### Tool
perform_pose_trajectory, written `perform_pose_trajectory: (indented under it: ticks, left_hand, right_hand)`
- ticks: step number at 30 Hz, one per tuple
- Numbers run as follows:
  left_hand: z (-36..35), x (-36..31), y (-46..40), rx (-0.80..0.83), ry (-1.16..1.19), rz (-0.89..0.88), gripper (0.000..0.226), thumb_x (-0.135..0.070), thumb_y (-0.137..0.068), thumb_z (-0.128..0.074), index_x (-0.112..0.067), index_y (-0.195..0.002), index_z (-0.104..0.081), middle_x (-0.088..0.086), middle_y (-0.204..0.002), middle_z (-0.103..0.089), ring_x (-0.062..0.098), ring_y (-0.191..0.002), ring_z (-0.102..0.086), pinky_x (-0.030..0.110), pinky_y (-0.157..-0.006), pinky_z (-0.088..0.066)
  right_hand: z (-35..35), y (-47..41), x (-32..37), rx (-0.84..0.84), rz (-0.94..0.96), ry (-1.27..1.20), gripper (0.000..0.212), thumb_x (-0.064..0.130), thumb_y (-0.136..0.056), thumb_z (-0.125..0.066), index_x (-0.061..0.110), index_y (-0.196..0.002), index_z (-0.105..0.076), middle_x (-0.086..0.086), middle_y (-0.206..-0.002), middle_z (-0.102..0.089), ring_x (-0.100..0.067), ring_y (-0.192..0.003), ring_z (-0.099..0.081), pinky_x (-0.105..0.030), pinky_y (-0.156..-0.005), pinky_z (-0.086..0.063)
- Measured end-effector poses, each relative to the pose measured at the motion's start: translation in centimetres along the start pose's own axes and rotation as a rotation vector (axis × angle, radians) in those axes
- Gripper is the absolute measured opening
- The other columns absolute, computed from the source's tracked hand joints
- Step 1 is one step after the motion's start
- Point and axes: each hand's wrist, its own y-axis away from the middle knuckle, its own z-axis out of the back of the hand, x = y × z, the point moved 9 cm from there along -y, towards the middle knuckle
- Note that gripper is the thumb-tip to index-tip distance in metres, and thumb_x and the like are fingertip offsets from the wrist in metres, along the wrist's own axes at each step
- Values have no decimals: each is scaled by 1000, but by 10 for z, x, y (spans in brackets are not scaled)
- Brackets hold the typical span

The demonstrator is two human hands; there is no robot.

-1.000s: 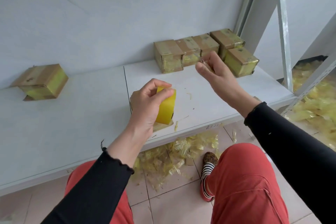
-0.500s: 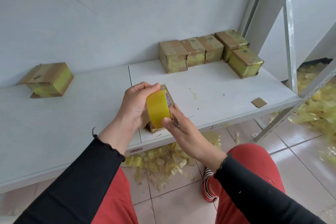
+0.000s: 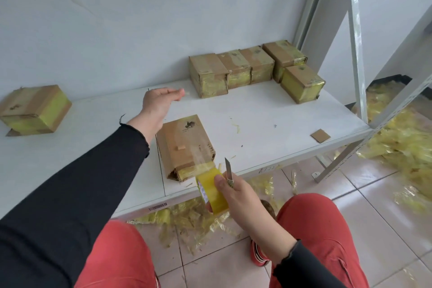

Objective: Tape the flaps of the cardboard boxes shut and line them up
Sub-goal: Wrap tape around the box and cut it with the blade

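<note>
A cardboard box lies near the front edge of the white shelf. A strip of yellow tape runs from its near end to the tape roll. My right hand grips that roll just past the shelf edge and also holds a small knife, blade pointing up. My left hand hovers above the shelf behind the box, fingers straight, holding nothing. Several taped boxes stand in a row at the back right, one more in front of them.
A lone box with a loose flap sits at the far left by the wall. A small cardboard scrap lies at the shelf's right front. Metal rack posts rise on the right. Yellow tape scraps litter the tiled floor.
My left hand let go of the tape roll and moved up and back over the shelf. My right hand took the roll and drew it toward me, stretching tape off the box's near end.
</note>
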Motion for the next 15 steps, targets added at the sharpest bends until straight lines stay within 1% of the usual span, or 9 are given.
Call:
perform_pose_trajectory:
  ticks: [1, 3, 5, 8, 10, 11, 13, 14, 15]
  left_hand:
    - [-4, 6, -5, 24, -30, 9, 15, -33, -85, -84, -20, -84, -76, -11, -86, -70, 2, -86, -54, 30, -97, -38]
    - [-7, 19, -13, 43, -60, 35, 15, -34, -83, -85, -22, -86, -78, -12, -94, -71, 8, -98, -55, 30, -100, -37]
    - [-8, 32, -21, 47, -79, 74, 20, -36, -80, -87, -20, -90, -79, -11, -99, -71, 13, -106, -55, 32, -103, -37]
    - [-7, 52, -27, 55, -126, 137, 21, -36, -79, -88, -19, -85, -77, -8, -91, -69, 8, -90, -55, 35, -104, -40]
    - [-7, 66, -29, 64, -162, 199, 27, -35, -79, -89, -13, -88, -77, -1, -91, -68, 15, -87, -58, 38, -100, -46]
    - [-9, 74, -30, 84, -179, 244, 31, -35, -79, -89, -9, -93, -77, 4, -94, -69, 21, -87, -62, 39, -94, -51]
    - [-14, 87, -32, 170, -259, 364, 34, -35, -81, -87, -7, -97, -75, 12, -94, -72, 27, -82, -67, 38, -79, -58]
    - [-17, 92, -31, 234, -340, 442, 32, -36, -84, -85, -8, -96, -73, 13, -93, -73, 28, -80, -68, 40, -79, -59]
    - [-19, 97, -30, 306, -434, 515, 31, -37, -88, -81, -9, -95, -71, 13, -90, -72, 30, -80, -68, 44, -83, -59]
  right_hand:
    - [2, -2, -3, -24, -12, 14, 49, 50, -106, -41, 3, -103, -54, -25, -99, -71, -44, -96, -66, -54, -88, -53]
    - [7, -8, -3, -55, -22, 67, 46, 53, -105, -40, 8, -101, -53, -18, -92, -74, -38, -90, -67, -51, -84, -53]
    - [9, -14, -4, -66, -30, 115, 44, 54, -105, -40, 13, -100, -54, -13, -87, -75, -33, -86, -68, -49, -84, -54]
    - [9, -23, -9, -78, -57, 204, 42, 54, -104, -39, 15, -95, -53, -6, -82, -73, -29, -84, -65, -43, -82, -52]
    - [5, -28, -15, -54, -87, 237, 43, 54, -104, -38, 15, -95, -54, -2, -80, -72, -26, -83, -63, -42, -83, -50]
    - [2, -30, -18, -34, -103, 244, 43, 54, -104, -38, 15, -95, -55, -2, -82, -72, -26, -85, -64, -41, -85, -51]
    - [-3, -34, -23, -13, -128, 241, 43, 52, -104, -38, 14, -97, -56, -1, -80, -71, -25, -83, -63, -39, -82, -50]
    - [-5, -36, -24, -13, -136, 234, 42, 51, -104, -39, 13, -97, -56, 1, -78, -67, -24, -80, -61, -38, -78, -48]
    - [-6, -38, -25, -12, -142, 224, 41, 51, -104, -40, 13, -97, -56, 2, -76, -64, -22, -77, -60, -37, -75, -47]
